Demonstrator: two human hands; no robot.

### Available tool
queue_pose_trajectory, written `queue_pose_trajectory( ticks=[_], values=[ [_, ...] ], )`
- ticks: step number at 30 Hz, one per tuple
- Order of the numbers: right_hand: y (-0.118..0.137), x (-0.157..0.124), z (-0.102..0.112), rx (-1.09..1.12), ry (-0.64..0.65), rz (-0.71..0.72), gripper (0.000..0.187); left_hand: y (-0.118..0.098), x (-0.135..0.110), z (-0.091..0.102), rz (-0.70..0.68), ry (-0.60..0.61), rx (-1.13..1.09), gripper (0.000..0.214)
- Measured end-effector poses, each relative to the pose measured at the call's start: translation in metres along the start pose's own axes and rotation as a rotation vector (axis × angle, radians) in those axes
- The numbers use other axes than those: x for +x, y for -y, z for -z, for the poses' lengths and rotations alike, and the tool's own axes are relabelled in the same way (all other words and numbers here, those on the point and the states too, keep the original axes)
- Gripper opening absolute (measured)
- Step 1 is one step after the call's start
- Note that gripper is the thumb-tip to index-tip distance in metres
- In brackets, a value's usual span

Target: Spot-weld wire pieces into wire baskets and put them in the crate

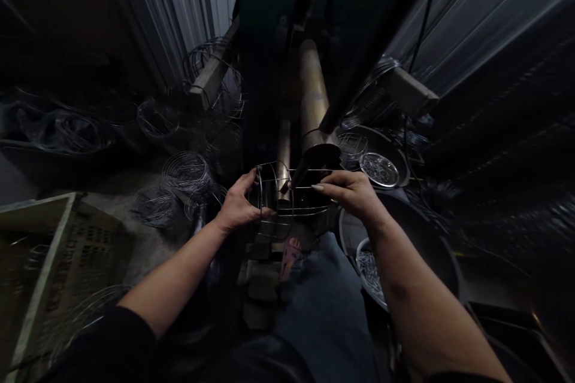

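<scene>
My left hand is closed around the ringed end of a round wire frame, thumb below and fingers above. The frame lies sideways around the tip of a lower metal bar of a machine. On the right, my right hand pinches a thin straight wire, whose far end reaches the dark upper tip of the machine. Above my hands, the machine's thick brass-coloured arm runs back into the dark.
Left on the floor stand stacked wire rings and a wooden crate. At right, a large basin holds a bowl of short metal pieces; a smaller dish sits behind. Wire coils hang on beams. A sandalled foot shows below.
</scene>
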State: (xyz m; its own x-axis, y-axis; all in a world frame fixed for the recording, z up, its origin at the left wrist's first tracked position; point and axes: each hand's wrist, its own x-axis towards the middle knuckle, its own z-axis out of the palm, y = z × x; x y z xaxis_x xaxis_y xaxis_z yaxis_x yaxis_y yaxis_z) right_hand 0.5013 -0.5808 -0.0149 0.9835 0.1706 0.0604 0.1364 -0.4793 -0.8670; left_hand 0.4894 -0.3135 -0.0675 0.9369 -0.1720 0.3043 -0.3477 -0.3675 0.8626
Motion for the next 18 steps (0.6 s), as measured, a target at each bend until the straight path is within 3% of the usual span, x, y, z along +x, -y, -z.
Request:
queue_pose_trajectory(
  ticks=[11,18],
  values=[
    [-0.0040,0.0019,-0.0060,0.000,-0.082,0.234,0.034,0.0010,-0.0022,-0.0009,0.083,0.058,-0.074,0.100],
    [0.0002,-0.0060,-0.0051,-0.169,-0.167,0.318,0.031,0.0021,-0.0034,-0.0004,0.056,0.046,-0.046,0.101]
  ],
)
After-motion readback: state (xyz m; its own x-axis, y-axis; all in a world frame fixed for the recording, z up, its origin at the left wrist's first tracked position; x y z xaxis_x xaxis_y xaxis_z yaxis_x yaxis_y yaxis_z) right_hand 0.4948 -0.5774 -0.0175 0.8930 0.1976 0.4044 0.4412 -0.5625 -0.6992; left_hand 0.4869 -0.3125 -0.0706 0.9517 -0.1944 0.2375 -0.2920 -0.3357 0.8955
